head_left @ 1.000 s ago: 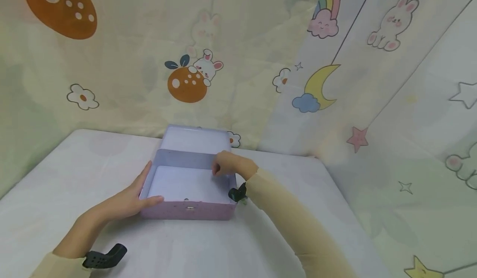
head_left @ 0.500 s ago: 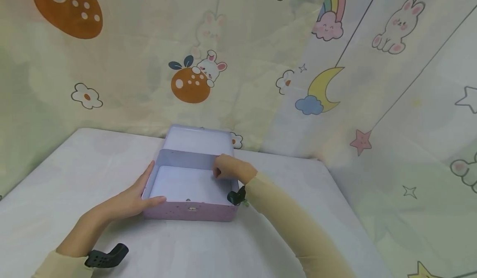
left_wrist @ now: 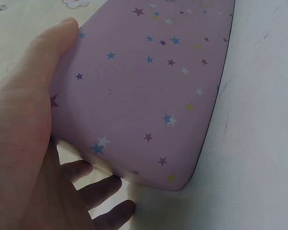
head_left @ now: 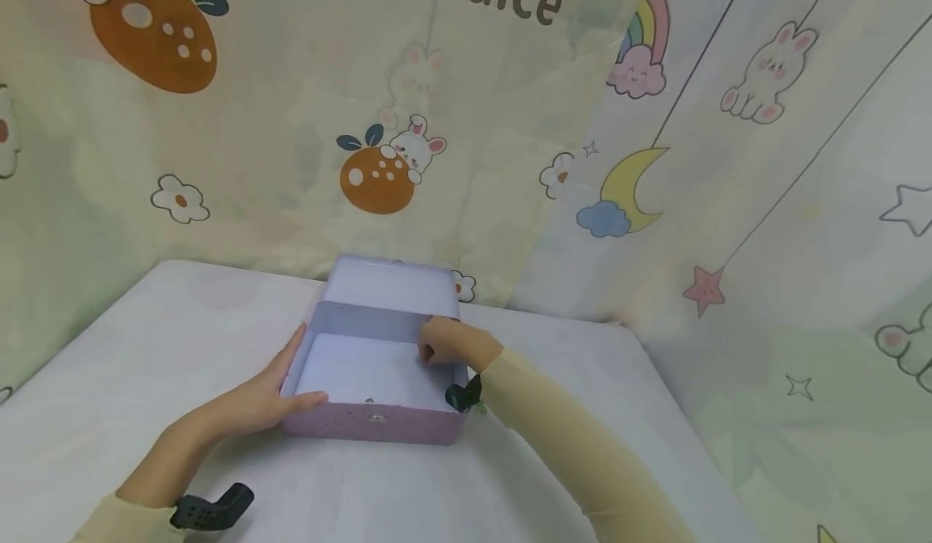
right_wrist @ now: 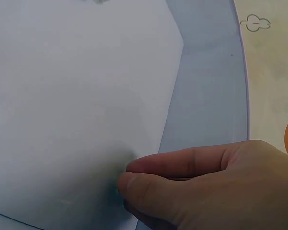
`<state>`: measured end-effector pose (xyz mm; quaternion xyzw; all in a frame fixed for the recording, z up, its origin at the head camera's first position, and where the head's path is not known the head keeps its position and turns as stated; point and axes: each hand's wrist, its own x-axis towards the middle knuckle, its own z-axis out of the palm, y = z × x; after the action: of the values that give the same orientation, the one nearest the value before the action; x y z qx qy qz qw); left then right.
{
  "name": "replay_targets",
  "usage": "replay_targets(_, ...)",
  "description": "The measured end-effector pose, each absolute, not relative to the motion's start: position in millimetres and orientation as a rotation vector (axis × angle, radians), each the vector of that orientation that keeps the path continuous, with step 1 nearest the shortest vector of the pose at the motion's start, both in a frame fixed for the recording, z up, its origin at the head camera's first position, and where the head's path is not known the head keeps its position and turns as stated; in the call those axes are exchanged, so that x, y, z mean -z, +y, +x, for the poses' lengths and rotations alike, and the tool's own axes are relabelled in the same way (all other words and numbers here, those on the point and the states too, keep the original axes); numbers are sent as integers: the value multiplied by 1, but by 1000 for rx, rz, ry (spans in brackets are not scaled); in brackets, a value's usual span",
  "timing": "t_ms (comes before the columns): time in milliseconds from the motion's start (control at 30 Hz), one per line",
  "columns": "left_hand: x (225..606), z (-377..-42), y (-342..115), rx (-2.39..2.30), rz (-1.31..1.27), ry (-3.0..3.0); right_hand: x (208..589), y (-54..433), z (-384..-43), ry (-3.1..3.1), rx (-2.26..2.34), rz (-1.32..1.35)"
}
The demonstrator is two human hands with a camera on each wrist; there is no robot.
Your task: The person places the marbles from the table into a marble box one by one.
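A pale purple tin box (head_left: 379, 425) printed with small stars stands on the white table, its lid (head_left: 391, 282) raised at the back. My left hand (head_left: 255, 397) holds the box's front left corner, thumb over the front rim and fingers along the left side. In the left wrist view that hand (left_wrist: 33, 110) lies round the starry wall (left_wrist: 149, 91). My right hand (head_left: 451, 341) reaches inside, at the back right. Its thumb and forefinger (right_wrist: 158, 165) are drawn together close above the pale inner floor (right_wrist: 77, 86). A dark teal blur shows by the fingertips; whether they hold something cannot be seen.
A white cloth (head_left: 349, 494) covers the table. Behind it hangs a printed curtain (head_left: 277, 122) with rabbits, oranges and flowers, close behind the lid. A black wrist camera (head_left: 213, 509) is strapped to the left wrist, another (head_left: 463, 396) to the right.
The head view has tilted slightly upward, so everything sits a little lower in it. Both hands and the box keep nearly the same places relative to each other.
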<state>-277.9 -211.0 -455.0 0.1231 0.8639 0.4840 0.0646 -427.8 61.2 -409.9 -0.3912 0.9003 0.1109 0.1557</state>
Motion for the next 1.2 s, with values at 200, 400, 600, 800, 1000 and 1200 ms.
replay_targets(200,456,-277,-210,-1464,372,2619,414,61,-429,2590,-323,-1116)
replay_targets(400,462,-277,-209,-1458,391,2619,418,66,-427,2612,-255,-1113)
replay_targets(600,463,-278,-209,-1446,375,2624,405,68,-425,2625,46,-1138)
replay_targets(800,461,-279,-210,-1452,373,2622,378,82,-413,2657,388,-1069)
replay_targets(1000,462,-278,-215,-1445,391,2633,366,113,-393,2801,682,-979)
replay_targets(1200,460,-281,-215,-1482,426,2595,378,159,-374,2951,910,-721)
